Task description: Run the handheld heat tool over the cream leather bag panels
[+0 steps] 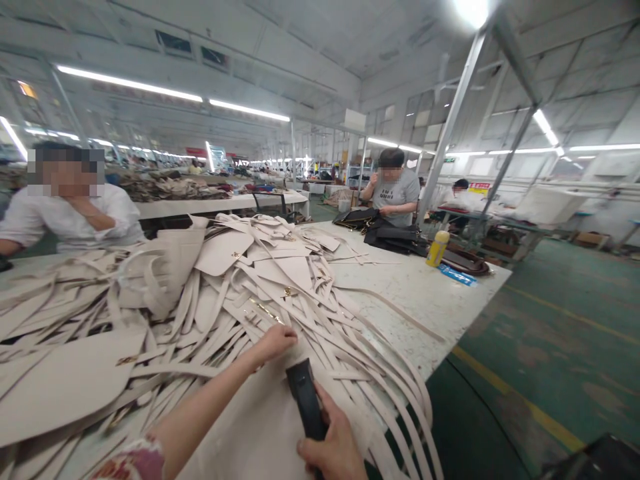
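My right hand (337, 437) is wrapped round a black handheld tool (306, 397), shaped like a hair clipper, its blunt head pointing up and away from me. Just ahead and to the left, my left hand (276, 341) has its fingers curled closed at the top edge of a beige leather-like bag piece (245, 427). That piece lies low in front of me, under the tool. Beyond the hands spreads a large heap of beige bag pieces (280, 267) and long straps (370, 347), some with gold-coloured metal fittings (287, 292).
A yellow bottle (437, 249) and a blue packet (457, 275) stand near the right edge of the white table (400, 293). Black bag pieces (393, 237) lie at its far end by a person in grey (397, 190). Another person in white (75, 213) sits at the left.
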`<state>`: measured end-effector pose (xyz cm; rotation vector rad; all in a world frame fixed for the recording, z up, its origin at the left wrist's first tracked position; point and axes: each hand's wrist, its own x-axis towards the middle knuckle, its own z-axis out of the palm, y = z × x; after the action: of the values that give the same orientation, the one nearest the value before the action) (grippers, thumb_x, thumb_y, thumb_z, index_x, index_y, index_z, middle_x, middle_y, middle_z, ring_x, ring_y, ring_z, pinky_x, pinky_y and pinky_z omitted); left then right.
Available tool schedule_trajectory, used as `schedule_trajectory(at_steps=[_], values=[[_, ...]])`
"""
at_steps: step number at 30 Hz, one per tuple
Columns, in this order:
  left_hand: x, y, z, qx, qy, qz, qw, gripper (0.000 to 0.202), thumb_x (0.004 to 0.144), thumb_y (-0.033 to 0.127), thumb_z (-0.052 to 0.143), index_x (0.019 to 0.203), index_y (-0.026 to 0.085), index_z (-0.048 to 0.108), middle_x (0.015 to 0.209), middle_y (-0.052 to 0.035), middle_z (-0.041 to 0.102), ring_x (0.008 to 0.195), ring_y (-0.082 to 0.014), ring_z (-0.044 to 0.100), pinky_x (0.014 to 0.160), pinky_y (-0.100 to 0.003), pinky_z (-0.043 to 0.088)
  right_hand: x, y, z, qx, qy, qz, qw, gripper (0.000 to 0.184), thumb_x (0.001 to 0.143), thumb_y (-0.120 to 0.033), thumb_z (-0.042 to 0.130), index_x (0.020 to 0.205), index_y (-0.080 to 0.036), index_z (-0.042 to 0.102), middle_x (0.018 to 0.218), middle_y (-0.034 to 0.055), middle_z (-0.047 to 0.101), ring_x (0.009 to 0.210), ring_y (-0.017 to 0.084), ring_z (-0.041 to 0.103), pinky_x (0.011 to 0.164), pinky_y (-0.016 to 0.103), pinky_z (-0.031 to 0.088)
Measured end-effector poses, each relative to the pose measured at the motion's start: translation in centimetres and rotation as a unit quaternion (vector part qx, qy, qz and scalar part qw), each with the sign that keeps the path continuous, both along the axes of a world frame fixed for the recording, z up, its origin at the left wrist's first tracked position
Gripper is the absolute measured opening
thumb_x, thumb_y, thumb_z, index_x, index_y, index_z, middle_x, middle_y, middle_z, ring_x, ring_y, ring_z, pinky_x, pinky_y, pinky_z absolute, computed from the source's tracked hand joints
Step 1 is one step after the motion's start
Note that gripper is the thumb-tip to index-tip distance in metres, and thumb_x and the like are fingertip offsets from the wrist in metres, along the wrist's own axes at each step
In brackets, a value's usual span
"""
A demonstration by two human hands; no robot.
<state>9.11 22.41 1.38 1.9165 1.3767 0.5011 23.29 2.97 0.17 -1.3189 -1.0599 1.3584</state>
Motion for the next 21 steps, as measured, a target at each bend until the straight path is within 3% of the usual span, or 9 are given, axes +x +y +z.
schedule_trajectory(at_steps=[4, 8, 12, 16, 19, 21], values=[[0.4, -3.1, -1.8, -0.058, -0.097, -0.055, 0.992, 0.015, 0.071, 0.025, 0.054, 0.071, 0.011, 0.060, 0.065, 0.0004, 0.059, 0.064, -0.0142, 0.056, 0.061, -0.026, 0.043, 1.2, -0.1, 0.3, -0.008, 0.096, 0.008, 0.995, 0.085, 0.051, -0.010, 0.051, 0.133, -0.012, 0.027, 0.056, -0.0029, 0.060, 0.035, 0.010, 0.047, 0.031, 0.019, 0.038], [-0.3, -4.6, -1.0, -0.090, -0.167, -0.095, 0.977, 0.025, 0.069, 0.025, 0.047, 0.082, 0.010, 0.062, 0.075, -0.0030, 0.063, 0.073, -0.0170, 0.057, 0.068, -0.026, 0.042, 2.1, 0.9, 1.4, 0.016, 0.129, 0.002, 0.992, 0.080, 0.055, -0.011, 0.054, 0.132, -0.012, 0.030, 0.043, -0.0055, 0.054, 0.033, 0.011, 0.046, 0.030, 0.018, 0.038], [-0.7, -5.0, -0.3, -0.091, -0.160, -0.103, 0.978, 0.029, 0.067, 0.024, 0.045, 0.087, 0.011, 0.062, 0.076, -0.0025, 0.062, 0.071, -0.0166, 0.055, 0.068, -0.026, 0.042, 2.2, 3.4, 2.5, 0.033, 0.123, 0.014, 0.992, 0.076, 0.056, -0.014, 0.058, 0.128, -0.010, 0.034, 0.037, -0.0053, 0.053, 0.030, 0.012, 0.045, 0.029, 0.019, 0.040], [-1.4, -5.5, -0.3, -0.033, -0.105, -0.086, 0.990, 0.032, 0.058, 0.019, 0.048, 0.087, 0.015, 0.063, 0.082, -0.0021, 0.059, 0.078, -0.0185, 0.053, 0.070, -0.027, 0.042, 2.7, 4.8, 3.7, 0.064, 0.112, -0.004, 0.992, 0.073, 0.059, -0.016, 0.061, 0.127, -0.014, 0.035, 0.040, -0.0055, 0.054, 0.033, 0.011, 0.046, 0.032, 0.019, 0.042], [-3.3, -6.5, -0.1, 0.046, -0.052, -0.028, 0.997, 0.054, 0.054, 0.014, 0.047, 0.108, 0.017, 0.055, 0.092, -0.0039, 0.053, 0.082, -0.0188, 0.049, 0.075, -0.029, 0.040, 3.7, 3.6, 4.4, 0.078, 0.102, -0.028, 0.991, 0.078, 0.061, -0.019, 0.062, 0.131, -0.013, 0.028, 0.043, -0.0056, 0.054, 0.035, 0.011, 0.046, 0.033, 0.020, 0.042], [-4.8, -7.7, 0.0, 0.076, -0.016, 0.007, 0.997, 0.055, 0.056, 0.014, 0.045, 0.111, 0.015, 0.050, 0.088, -0.0042, 0.050, 0.077, -0.0186, 0.048, 0.073, -0.031, 0.039, 4.2, 2.0, 4.4, 0.069, 0.088, -0.040, 0.993, 0.081, 0.062, -0.020, 0.063, 0.133, -0.013, 0.025, 0.045, -0.0051, 0.054, 0.036, 0.012, 0.047, 0.034, 0.021, 0.042]])
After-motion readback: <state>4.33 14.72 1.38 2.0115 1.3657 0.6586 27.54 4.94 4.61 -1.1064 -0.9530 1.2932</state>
